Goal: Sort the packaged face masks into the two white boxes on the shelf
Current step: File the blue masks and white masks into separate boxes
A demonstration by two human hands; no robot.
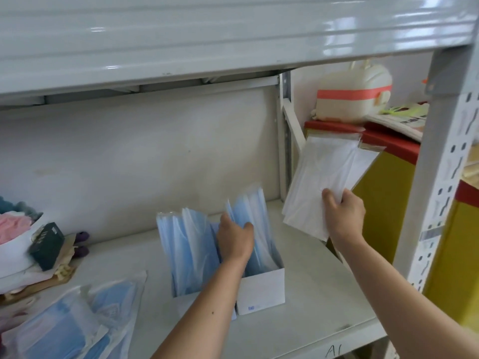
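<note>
Head view gives us the shelf from above and slightly to the right, so we read it from the left. At the far left edge sit folded pink and white cloths [13,229] with a small dark green carton [46,246] leaning against them. Near the front left corner lies a loose heap of clear-wrapped blue face masks [77,322], flat on the grey metal shelf [311,301] and not yet sorted.

Toward the middle stand the two white cardboard boxes, side by side and touching. The left white box [181,304] is mostly hidden by our forearm; blue mask packs [181,244] stand upright in it. The right white box [261,294] also holds upright blue packs [251,211], which look blurred. Our left hand [234,242] reaches in between the two stacks, fingers curled against the packs of the right box; we cannot tell whether it pinches one or only parts them.

Further right, our right hand [342,216] pinches the lower edge of a bundle of white masks in clear packaging [326,177], held in the air, its long axis rising up and to the right. The boxes lie down and to the left of this bundle, and the right box is the nearer one. We judge that the bundle must swing left and turn upright to drop in, long axis vertical like the blue packs.

Behind it, outside the shelf, stand a yellow bin with a red lid [383,193] and a cream plastic container with a pink band [355,94].
</note>
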